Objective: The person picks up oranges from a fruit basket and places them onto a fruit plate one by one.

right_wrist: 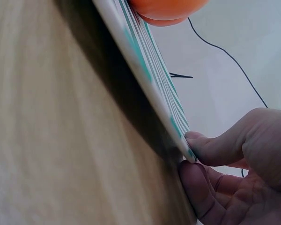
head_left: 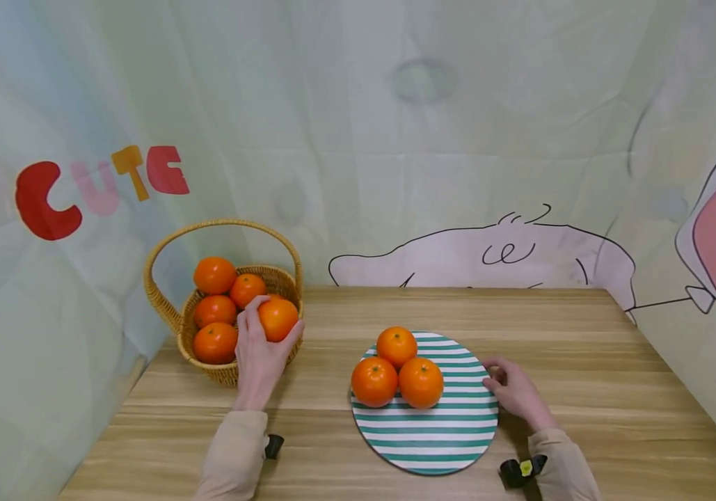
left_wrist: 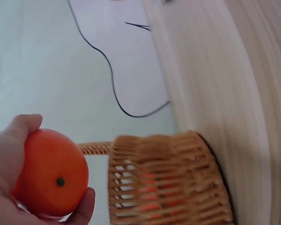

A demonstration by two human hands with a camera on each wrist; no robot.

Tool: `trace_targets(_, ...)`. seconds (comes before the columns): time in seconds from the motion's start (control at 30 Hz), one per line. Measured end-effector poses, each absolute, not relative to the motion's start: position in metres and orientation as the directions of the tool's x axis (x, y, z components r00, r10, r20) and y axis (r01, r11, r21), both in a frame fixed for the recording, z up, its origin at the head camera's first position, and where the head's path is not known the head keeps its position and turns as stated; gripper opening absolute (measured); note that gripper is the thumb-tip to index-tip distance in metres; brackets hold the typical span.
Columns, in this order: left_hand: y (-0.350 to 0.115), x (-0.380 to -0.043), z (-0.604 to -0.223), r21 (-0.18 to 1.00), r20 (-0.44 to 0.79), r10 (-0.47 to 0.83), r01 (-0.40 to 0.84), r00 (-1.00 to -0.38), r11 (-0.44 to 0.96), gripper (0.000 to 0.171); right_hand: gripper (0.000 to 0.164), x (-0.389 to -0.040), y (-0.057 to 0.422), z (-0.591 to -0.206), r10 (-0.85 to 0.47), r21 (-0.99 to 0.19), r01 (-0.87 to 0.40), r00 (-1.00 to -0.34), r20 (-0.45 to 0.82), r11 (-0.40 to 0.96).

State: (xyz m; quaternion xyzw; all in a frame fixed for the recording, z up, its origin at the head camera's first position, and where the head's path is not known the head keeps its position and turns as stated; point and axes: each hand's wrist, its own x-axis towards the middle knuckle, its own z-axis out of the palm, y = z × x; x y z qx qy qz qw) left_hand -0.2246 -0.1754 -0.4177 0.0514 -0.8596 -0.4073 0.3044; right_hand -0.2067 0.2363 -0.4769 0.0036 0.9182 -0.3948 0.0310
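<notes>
My left hand (head_left: 257, 358) grips an orange (head_left: 280, 321) at the right side of the wicker basket (head_left: 225, 376). In the left wrist view, thumb and fingers wrap that orange (left_wrist: 54, 171), its green stem spot showing, and the basket (left_wrist: 154, 154) is beside it. Several other oranges (head_left: 215, 311) lie in the basket. My right hand (head_left: 517, 395) pinches the right edge of a round plate (head_left: 435, 445) with green and white stripes. Three oranges (head_left: 421, 383) sit together on its left half. From the right wrist, the thumb shows on top of the plate's rim (right_wrist: 175, 126), with a finger below.
Under the basket and plate is a wood-grain table (head_left: 326, 445). The basket's tall arched handle (head_left: 223, 223) rises over the fruit. A printed cloth backdrop (head_left: 358, 139) hangs behind the table and at both sides.
</notes>
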Motion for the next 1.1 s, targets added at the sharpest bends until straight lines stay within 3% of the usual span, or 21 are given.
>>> trace_targets(0.2, -0.164, -0.215, -0.413, 0.776, 0.445, -0.350, 0.160, -0.824, 0.609, 0.082, 0.028, -0.207, 0.236, -0.477, -0.013, -0.728, 0.033, -0.998, -0.058, 0.685)
trace_targets(0.7, -0.136, -0.190, -0.405, 0.743, 0.372, -0.141, 0.203, -0.917, 0.638, 0.075, 0.029, -0.207, 0.236, -0.477, -0.012, -0.729, 0.035, -0.998, -0.059, 0.684)
trace_targets(0.9, -0.126, -0.184, -0.401, 0.761, 0.364, -0.116, 0.223, -0.924, 0.610, 0.083, 0.030, -0.206, 0.236, -0.476, -0.010, -0.728, 0.036, -0.998, -0.060, 0.684)
trace_targets(1.1, -0.116, -0.178, -0.399, 0.729, 0.402, -0.048, 0.288, -0.914, 0.620, 0.076, 0.030, -0.206, 0.236, -0.476, -0.012, -0.730, 0.036, -0.998, -0.061, 0.682)
